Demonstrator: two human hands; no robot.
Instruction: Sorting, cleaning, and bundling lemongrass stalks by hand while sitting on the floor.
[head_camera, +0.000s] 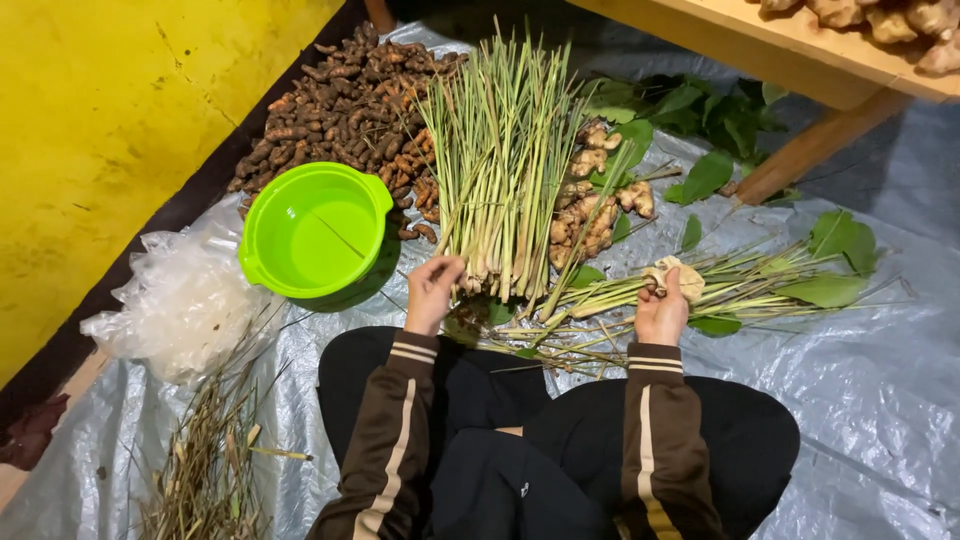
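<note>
Toward the left edge of the grey tarp (880, 400) sits a green basin (315, 232). Beside it the left hand (432, 292) pinches the root ends of the big lemongrass pile (505, 150). Further right, the right hand (662, 312) grips a smaller lemongrass bundle (740, 285) lying crosswise among green leaves (835, 262).

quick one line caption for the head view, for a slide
Seated person's left hand touches the lemongrass pile; right hand holds a ginger piece beside a green basin.
</note>
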